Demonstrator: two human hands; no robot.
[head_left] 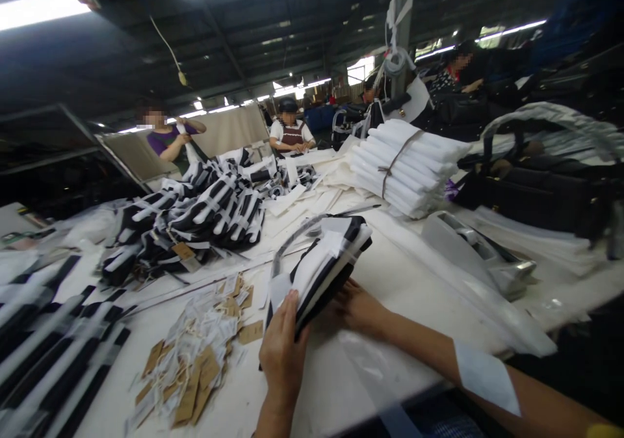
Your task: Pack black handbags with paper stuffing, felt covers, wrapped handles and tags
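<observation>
A black handbag [324, 262] wrapped in white paper, with a wrapped handle loop on its left, is held tilted above the table in front of me. My left hand [283, 347] grips its near left end, the fingers lying along the white wrapping. At the lower right side of the handbag is my right hand [358, 305], its fingers curled against the underside and their tips partly hidden. A white patch [487, 376] sits on my right forearm. Left of the handbag lies a loose heap of brown and white hang tags [199, 360] with strings.
Wrapped black bags [209, 210] are piled at the back left; black-and-white strips [53, 347] lie front left. A tied white bundle [404, 165], a tape dispenser [480, 249] and a black handbag [536, 191] stand right. Co-workers [292, 132] are beyond the table [414, 282].
</observation>
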